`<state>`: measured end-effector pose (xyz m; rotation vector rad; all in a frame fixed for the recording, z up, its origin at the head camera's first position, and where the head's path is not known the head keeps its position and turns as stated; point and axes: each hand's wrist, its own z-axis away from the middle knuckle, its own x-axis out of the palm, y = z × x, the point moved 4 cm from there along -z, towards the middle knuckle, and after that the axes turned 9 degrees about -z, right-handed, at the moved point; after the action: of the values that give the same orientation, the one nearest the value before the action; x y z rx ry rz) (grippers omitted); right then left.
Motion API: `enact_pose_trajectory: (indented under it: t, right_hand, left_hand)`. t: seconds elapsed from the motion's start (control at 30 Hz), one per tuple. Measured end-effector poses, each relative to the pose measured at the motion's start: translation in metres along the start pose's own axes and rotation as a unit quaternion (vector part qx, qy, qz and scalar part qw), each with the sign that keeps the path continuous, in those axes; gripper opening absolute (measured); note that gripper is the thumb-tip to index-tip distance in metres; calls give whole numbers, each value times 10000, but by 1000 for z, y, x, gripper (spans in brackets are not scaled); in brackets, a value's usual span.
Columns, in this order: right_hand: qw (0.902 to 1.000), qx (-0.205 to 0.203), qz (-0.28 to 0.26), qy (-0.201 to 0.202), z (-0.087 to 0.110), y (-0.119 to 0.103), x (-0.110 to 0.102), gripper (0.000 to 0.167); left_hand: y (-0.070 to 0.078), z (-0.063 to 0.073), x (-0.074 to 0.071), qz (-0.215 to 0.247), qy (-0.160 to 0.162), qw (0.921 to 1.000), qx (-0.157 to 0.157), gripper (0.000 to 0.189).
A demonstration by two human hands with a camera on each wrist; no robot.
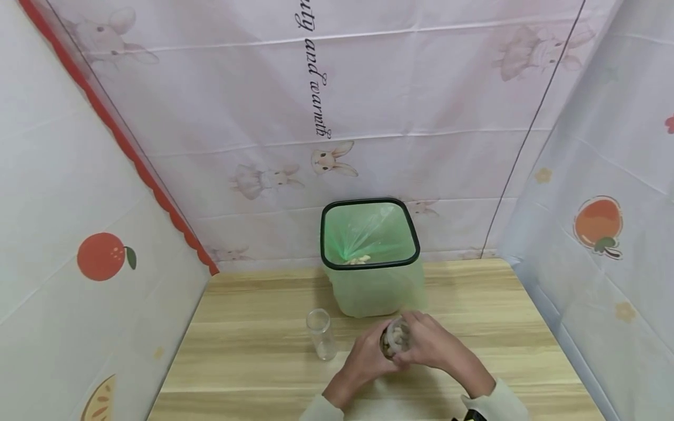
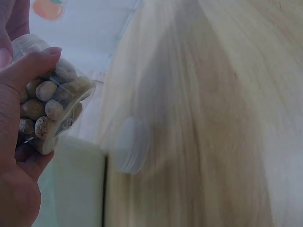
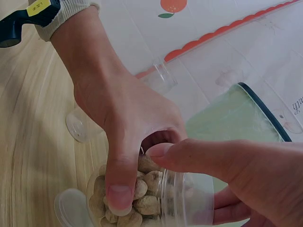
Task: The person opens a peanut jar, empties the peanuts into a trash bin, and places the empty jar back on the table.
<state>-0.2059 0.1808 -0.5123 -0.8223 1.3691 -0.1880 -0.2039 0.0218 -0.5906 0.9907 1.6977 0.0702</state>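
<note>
Both hands are at a clear jar (image 1: 390,341) packed with tan, rough-skinned, nut-like pieces (image 2: 46,91), held in front of the bin. My left hand (image 1: 363,358) is wrapped around the jar's body, its thumb pressed along the side. The right hand (image 1: 430,340) curls about the ribbed neck end, its thumb (image 3: 189,153) close to the left hand. Its other fingers show beyond the neck in the right wrist view. A translucent round lid (image 2: 132,144) lies on the table below the jar. Left of the hands stands a clear jar with nothing inside (image 1: 323,340).
A bin with a black rim (image 1: 368,265) and a green liner bag (image 1: 376,292) stands at the table's back edge. Pale pieces (image 1: 359,259) lie inside it. Printed cloth walls (image 1: 263,117) enclose the wooden table (image 1: 237,333) at the back and both sides.
</note>
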Motion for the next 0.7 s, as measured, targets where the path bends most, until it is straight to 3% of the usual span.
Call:
enact_pose_trajectory:
  t: [0.17, 0.3, 0.5, 0.7]
  right_hand:
    - [9991, -421, 64, 41, -1, -6, -2, 88]
    - [9973, -712, 181, 96, -1, -12, -3, 83]
    - [9945, -1036, 159, 73, -2, -22, 1, 72]
    - [9929, -1180, 172, 23, -3, -30, 9, 77]
  left_hand:
    - [1, 1, -14, -94, 113, 9990, 422, 82]
    - [1, 3, -24, -236, 110, 9980, 579, 84]
    - [-1, 10, -35, -343, 154, 9984, 422, 82]
    - [-5, 18, -45, -359, 249, 9985, 328, 85]
